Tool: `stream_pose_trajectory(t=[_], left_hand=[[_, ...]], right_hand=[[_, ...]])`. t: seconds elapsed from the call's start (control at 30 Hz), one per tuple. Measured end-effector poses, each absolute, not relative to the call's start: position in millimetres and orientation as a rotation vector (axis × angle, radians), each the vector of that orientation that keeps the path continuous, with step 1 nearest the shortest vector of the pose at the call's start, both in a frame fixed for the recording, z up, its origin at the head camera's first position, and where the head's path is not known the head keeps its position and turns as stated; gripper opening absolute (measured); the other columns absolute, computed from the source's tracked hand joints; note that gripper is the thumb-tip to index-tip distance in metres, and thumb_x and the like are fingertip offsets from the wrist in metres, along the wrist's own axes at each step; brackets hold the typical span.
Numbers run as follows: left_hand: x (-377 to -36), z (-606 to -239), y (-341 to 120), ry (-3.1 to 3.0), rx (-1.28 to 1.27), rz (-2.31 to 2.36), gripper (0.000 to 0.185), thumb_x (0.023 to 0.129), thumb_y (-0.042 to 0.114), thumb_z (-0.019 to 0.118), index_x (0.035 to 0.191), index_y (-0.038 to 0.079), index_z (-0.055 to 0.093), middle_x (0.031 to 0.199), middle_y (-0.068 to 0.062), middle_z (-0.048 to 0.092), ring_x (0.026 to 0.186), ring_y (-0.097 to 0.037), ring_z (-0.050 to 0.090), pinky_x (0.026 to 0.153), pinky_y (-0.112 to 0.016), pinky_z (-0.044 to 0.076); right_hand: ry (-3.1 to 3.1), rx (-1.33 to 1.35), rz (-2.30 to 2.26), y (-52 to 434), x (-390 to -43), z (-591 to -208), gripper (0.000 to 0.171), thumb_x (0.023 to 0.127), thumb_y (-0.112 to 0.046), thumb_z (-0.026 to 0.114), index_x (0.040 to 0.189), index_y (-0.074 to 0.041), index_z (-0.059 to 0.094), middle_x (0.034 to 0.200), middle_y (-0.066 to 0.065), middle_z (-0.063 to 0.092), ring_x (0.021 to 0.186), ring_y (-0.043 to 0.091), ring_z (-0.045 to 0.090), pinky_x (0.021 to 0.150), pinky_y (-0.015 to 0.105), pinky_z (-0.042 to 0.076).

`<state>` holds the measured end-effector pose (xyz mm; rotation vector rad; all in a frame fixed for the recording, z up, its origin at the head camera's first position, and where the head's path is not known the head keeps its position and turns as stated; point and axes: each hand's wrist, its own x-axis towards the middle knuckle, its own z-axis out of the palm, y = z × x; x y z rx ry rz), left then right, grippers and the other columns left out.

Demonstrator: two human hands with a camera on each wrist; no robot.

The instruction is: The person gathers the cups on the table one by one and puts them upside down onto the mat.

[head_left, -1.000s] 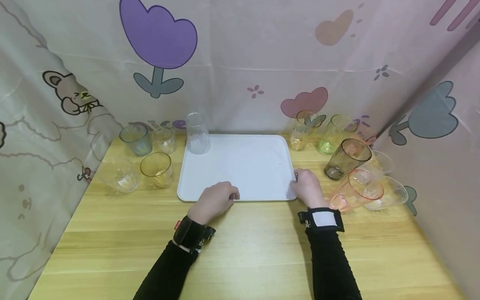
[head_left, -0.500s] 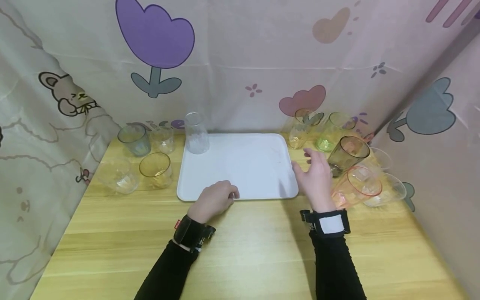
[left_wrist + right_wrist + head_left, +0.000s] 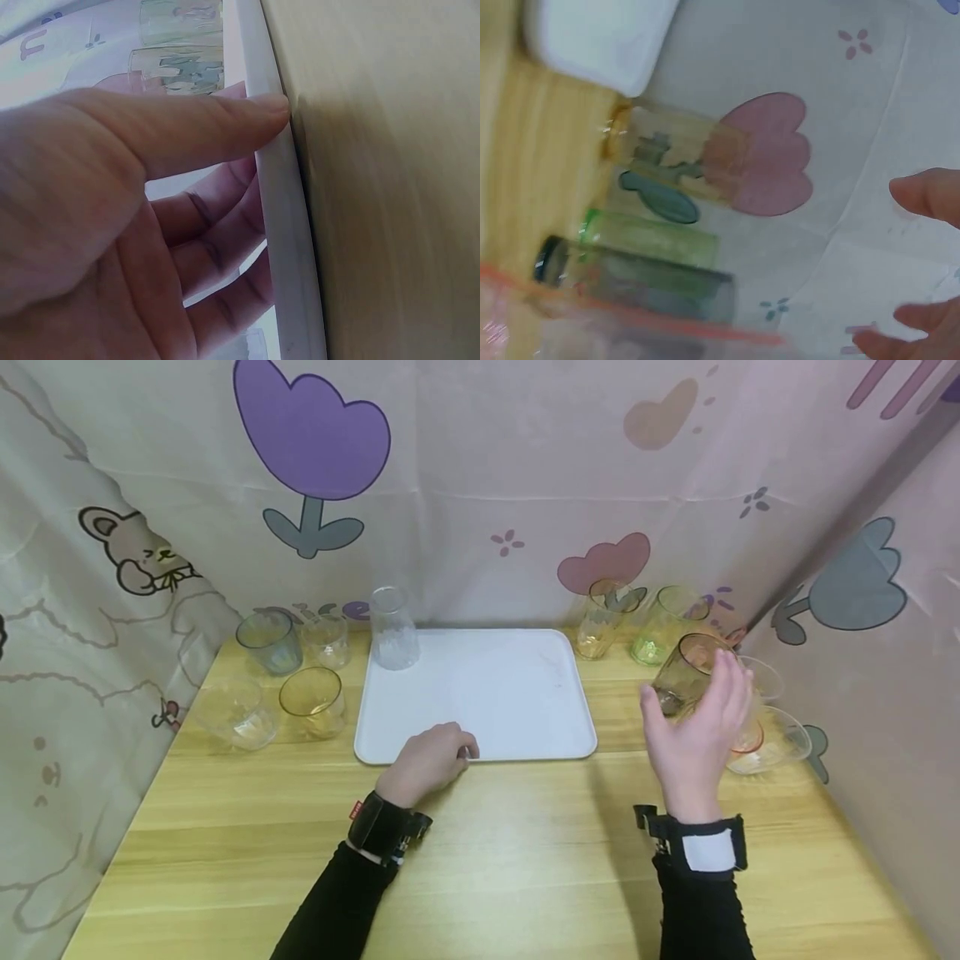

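The right hand (image 3: pixel 697 739) hovers with fingers spread and empty just in front of the upright dark glass (image 3: pixel 686 675) – right of the white tray (image 3: pixel 480 693) on the bench – while the left hand (image 3: pixel 427 762) pinches the tray's near rim.

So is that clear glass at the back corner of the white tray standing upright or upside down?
Upside down, it seems: the clear glass narrows toward its top and is widest where it meets the tray.
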<state>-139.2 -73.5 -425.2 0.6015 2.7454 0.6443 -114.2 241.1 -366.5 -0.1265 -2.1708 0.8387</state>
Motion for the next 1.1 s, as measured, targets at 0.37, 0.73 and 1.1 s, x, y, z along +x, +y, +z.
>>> stream_pose_trajectory(t=[0.37,0.73,1.1], left_hand=[[-139,-425,-75,2.75,0.606,0.647,0.016,0.097,0.011,0.071,0.107,0.02,0.079,0.099,0.005,0.067,0.094,-0.015,0.063,0.076,-0.036,0.056],[-139,-426,-76,2.744,0.592,0.675,0.016,0.098,0.01,0.07,0.106,0.02,0.079,0.1,0.004,0.067,0.091,-0.014,0.061,0.073,-0.035,0.055],[-139,-425,-77,2.74,0.584,0.684,0.015,0.097,0.009,0.07,0.105,0.02,0.079,0.1,0.004,0.067,0.09,-0.014,0.061,0.073,-0.035,0.055]], right_hand=[[-2.108,-0.472,1.117,274,-93,-378,0.122,0.08,-0.019,0.09,0.167,-0.02,0.004,0.171,0.0,0.003,0.155,0.011,0.004,0.125,0.03,0.002],[-1.911,-0.567,1.561,285,-88,-395,0.123,0.079,-0.004,0.086,0.165,-0.021,0.0,0.162,0.007,0.016,0.149,0.017,0.017,0.126,0.031,0.016],[-1.881,-0.737,1.673,289,-92,-412,0.099,0.082,-0.006,0.086,0.156,-0.02,0.021,0.143,-0.002,0.037,0.125,0.012,0.037,0.098,0.019,0.036]])
